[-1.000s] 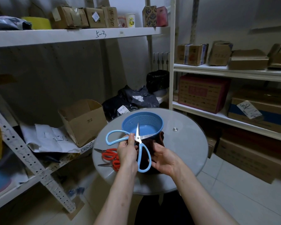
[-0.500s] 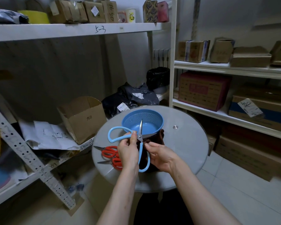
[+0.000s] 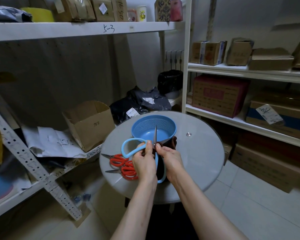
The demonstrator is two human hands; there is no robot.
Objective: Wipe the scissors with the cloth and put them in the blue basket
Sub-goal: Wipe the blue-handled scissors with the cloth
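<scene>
Judged stiff and sharp, blue-handled steel scissors (image 3: 155,135) are gripped handle-side by left hand (image 3: 144,160), dark cloth (image 3: 169,145) pinched by right hand (image 3: 171,158).

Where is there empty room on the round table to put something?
The table is bare on its right, between the blue basket and the rim, except a small stud. Red scissors crowd the left; the left hand, right hand, blue scissors and cloth fill the middle.

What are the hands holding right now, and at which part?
The left hand grips the blue-handled scissors where the handles meet the pivot. The right hand pinches the dark cloth against them near the pivot.
</scene>
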